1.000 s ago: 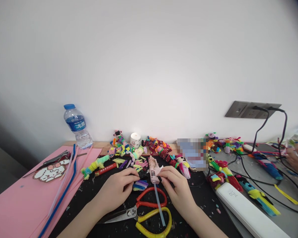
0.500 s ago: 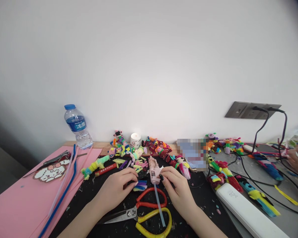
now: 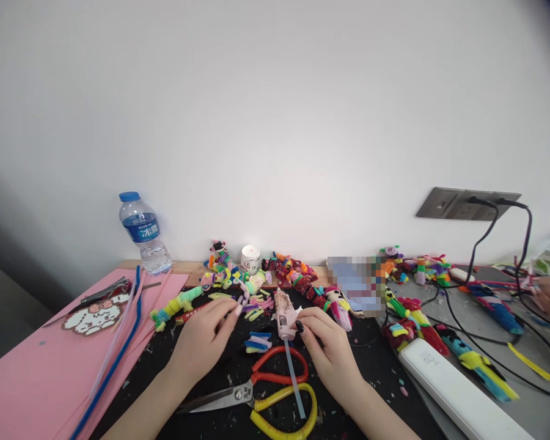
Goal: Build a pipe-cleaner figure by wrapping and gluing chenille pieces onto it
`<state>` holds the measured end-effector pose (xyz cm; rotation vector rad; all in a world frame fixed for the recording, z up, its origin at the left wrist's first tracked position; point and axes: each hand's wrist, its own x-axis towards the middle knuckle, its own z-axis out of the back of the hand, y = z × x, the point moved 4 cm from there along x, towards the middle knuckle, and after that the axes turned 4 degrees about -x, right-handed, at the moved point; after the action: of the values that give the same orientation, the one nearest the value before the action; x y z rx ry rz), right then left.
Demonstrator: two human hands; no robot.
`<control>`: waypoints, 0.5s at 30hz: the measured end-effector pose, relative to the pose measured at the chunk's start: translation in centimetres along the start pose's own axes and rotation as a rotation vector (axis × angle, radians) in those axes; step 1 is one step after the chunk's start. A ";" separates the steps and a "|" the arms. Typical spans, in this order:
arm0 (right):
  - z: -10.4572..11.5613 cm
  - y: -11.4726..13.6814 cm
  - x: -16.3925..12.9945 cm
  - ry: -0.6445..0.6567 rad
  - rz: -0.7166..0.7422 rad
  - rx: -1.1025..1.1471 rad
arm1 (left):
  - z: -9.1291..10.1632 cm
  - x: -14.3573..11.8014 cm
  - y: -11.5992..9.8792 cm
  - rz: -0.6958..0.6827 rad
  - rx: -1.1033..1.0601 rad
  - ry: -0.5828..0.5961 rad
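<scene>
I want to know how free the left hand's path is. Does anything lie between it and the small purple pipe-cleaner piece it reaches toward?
Nothing visible does. The left hand has its fingertips right at the purple piece; the other cut pieces lie nearer the person.

Your head camera is looking forward and slightly down across the cluttered table (image 3: 36,379), facing the white wall (image 3: 275,122); your hands are sitting near, at the lower edge.
</scene>
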<state>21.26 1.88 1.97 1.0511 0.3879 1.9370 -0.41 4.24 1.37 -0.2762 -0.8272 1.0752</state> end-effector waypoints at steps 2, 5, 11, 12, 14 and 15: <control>0.0 0.0 0.0 0.002 -0.002 0.000 | 0.6 0.1 0.8 0.079 0.069 -0.090; -0.1 -0.1 0.0 0.005 0.000 0.002 | 0.8 0.3 1.7 0.174 0.126 -0.075; -0.1 0.0 0.0 0.027 -0.018 0.031 | -0.6 0.3 0.9 0.099 -0.055 0.111; -0.2 0.0 0.0 0.032 -0.020 0.035 | -0.9 0.1 0.5 0.063 -0.102 0.165; -0.3 0.0 -0.1 0.043 -0.023 0.039 | -1.6 -0.2 -0.2 -0.007 -0.171 0.257; -0.3 0.0 -0.1 0.048 -0.026 0.042 | -1.9 -0.4 -0.5 -0.039 -0.189 0.287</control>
<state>21.05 1.83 1.72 1.0227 0.4682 1.9417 1.21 3.99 0.21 -0.5575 -0.6729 0.8958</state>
